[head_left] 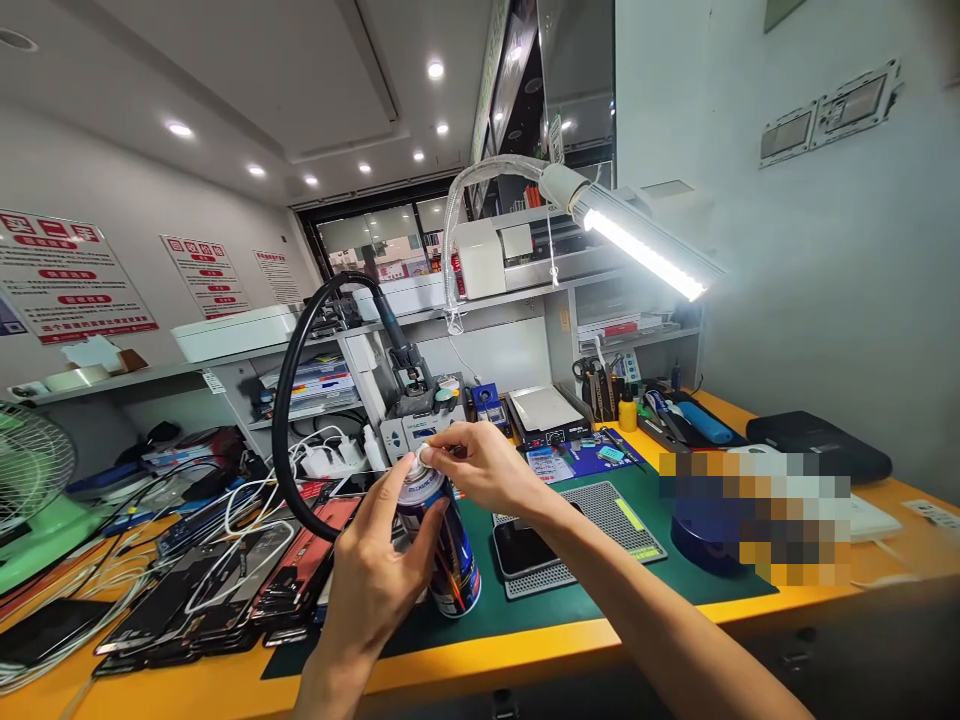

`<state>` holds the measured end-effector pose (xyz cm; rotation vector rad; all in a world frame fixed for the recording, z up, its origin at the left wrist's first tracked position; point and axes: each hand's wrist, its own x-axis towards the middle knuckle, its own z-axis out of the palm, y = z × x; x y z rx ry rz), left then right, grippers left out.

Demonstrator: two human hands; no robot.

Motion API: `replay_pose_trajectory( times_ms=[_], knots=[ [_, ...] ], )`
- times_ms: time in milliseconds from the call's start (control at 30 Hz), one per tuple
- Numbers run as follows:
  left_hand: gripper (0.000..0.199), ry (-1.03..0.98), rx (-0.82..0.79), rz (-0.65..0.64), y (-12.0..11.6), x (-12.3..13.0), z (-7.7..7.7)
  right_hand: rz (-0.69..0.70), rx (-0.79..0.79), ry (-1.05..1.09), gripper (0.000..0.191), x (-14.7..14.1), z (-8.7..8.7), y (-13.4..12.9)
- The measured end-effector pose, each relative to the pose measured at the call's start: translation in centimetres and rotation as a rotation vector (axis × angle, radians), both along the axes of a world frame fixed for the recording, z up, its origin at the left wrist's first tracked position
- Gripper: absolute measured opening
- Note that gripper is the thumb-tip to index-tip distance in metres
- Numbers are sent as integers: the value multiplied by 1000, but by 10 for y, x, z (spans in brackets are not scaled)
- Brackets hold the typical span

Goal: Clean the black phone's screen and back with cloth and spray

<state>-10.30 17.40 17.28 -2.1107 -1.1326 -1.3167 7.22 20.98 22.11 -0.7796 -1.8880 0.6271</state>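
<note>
A dark blue spray can stands upright, or nearly so, over the green mat near the table's front edge. My left hand is wrapped around its upper part, thumb on the near side and fingers by the top. At the can's white nozzle, the fingertips of my right hand pinch together; part of the nozzle is hidden by them. Under my right forearm a dark-screened phone lies on a grey perforated pad.
Stacked phone parts and white cables crowd the left side, near a green fan. Behind the can stands a grey station with a black hose. A lit lamp hangs overhead. A blue tape roll sits to the right.
</note>
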Motion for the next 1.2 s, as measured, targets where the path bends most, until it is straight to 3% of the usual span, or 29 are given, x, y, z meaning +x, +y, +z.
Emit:
replay_pose_trajectory(
  times_ms=[567, 700, 800, 900, 1033, 1200],
  knots=[
    [56, -37, -59, -18, -1, 1, -3, 6, -13, -5, 30, 1, 0, 3],
    [71, -179, -114, -32, -2, 4, -7, -48, -34, 5, 38, 23, 0, 4],
    [96, -335, -211, -83, -6, 3, -12, -129, -63, -179, 41, 55, -11, -5],
    [98, -478, -266, -138, -18, 2, -26, -193, -137, -515, 30, 88, -36, -19],
    [78, -652, -224, -50, -41, 6, -65, -247, -238, -673, 22, 115, -74, -24],
    [71, -700, -248, 11, -52, 15, -111, -282, -286, -800, 19, 98, -89, -14]
  ],
)
